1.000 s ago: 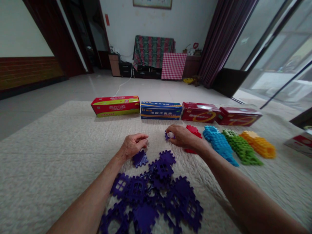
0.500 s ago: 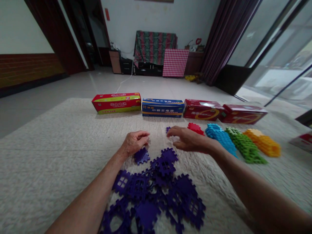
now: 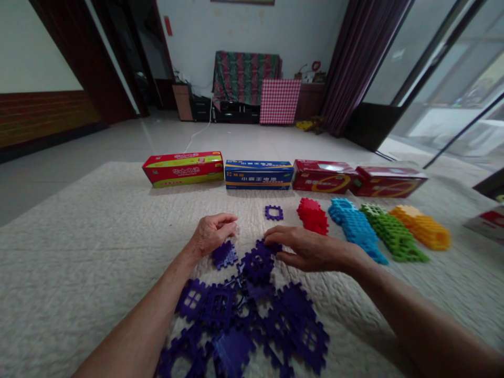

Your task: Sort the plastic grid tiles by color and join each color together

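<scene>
A heap of purple interlocking tiles [image 3: 244, 315] lies on the cream rug [image 3: 79, 252] in front of me. My left hand [image 3: 210, 235] is curled loosely, resting just above one purple tile [image 3: 225, 255]. My right hand [image 3: 303, 247] reaches left with fingers together, its fingertips touching a purple tile [image 3: 264, 247] at the top of the heap. A single purple tile [image 3: 274, 212] lies alone farther out, left of a red tile stack [image 3: 313, 215].
Rows of blue tiles [image 3: 354, 227], green tiles [image 3: 388, 233] and orange tiles [image 3: 421, 227] lie to the right. Behind them stand a red-yellow box [image 3: 183, 168], a blue box [image 3: 258, 175] and two red boxes [image 3: 358, 181]. Tiled floor lies beyond the rug.
My right hand let go of a purple tile beside the red stack and drew back to the heap, now touching another tile. My left hand stayed put.
</scene>
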The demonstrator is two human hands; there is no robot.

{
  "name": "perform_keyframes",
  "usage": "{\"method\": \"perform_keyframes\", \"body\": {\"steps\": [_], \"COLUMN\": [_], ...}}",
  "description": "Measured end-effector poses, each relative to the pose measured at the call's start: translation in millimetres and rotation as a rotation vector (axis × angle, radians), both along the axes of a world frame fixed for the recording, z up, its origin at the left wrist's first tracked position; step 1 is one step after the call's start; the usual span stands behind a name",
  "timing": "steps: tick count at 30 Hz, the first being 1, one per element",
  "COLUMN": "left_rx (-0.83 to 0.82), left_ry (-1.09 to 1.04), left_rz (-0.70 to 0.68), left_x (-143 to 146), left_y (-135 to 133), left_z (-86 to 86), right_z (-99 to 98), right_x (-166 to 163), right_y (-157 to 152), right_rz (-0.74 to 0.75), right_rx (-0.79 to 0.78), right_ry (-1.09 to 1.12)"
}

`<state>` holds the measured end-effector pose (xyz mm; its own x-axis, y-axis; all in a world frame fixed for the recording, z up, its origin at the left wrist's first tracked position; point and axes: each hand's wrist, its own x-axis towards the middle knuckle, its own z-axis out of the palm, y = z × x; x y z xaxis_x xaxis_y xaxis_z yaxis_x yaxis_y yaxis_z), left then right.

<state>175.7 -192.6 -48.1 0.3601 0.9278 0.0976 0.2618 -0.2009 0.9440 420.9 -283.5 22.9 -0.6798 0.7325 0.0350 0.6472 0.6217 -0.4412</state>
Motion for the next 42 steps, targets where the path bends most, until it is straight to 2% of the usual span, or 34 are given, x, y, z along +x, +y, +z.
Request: {"method": "perform_keyframes", "body": {"steps": [3, 6, 10, 13, 16, 20, 26, 29, 33, 37, 42], "left_rx": [-0.006, -0.016, -0.023, -0.021, -0.010, -0.004, 0.000, -0.005, -0.013, -0.020, -0.052], "left_ry": [0.005, -0.001, -0.004, -0.007, 0.000, 0.006, 0.008, 0.004, -0.007, -0.013, -0.044], "left_rz": [0.003, 0.009, 0.007, 0.004, 0.001, -0.001, -0.003, -0.001, -0.005, 0.001, 0.009], "left_x": [-0.3, -0.1, 0.2, 0.1, -0.4, -1.5, -1.2, -0.7, -0.4, -0.6, -0.6], "left_y": [0.6, 0.9, 0.6, 0.8, 1.8, 3.4, 2.5, 1.9, 1.5, 0.6, 0.1], "left_z": [-0.4, -1.2, -1.5, -2.0, -3.7, -6.4, -5.1, -4.2, -3.5, -2.1, 0.4], "right_z": [6.8, 8.3, -0.1, -9.4, -13.9, -12.8, -14.8, -13.0, -7.2, -10.1, -21.9], "right_x": [0.7, 2.1, 2.9, 1.5, -1.2, -5.9, -7.6, -1.7, 8.1, 11.2, 10.1], "right_y": [-0.1, 3.8, 10.6, 11.9, 9.3, 4.4, 4.2, 17.0, 48.2, 69.6, 72.7], "right_rz": [-0.032, -0.126, -0.291, -0.364, -0.364, -0.322, -0.301, -0.311, -0.411, -0.480, -0.490], "right_rx": [-0.026, -0.012, 0.026, 0.113, 0.181, 0.128, 0.141, 0.212, 0.331, 0.320, 0.321], "right_ry": [-0.035, -0.056, -0.103, -0.162, -0.164, -0.199, -0.191, -0.181, -0.282, -0.399, -0.431]}}
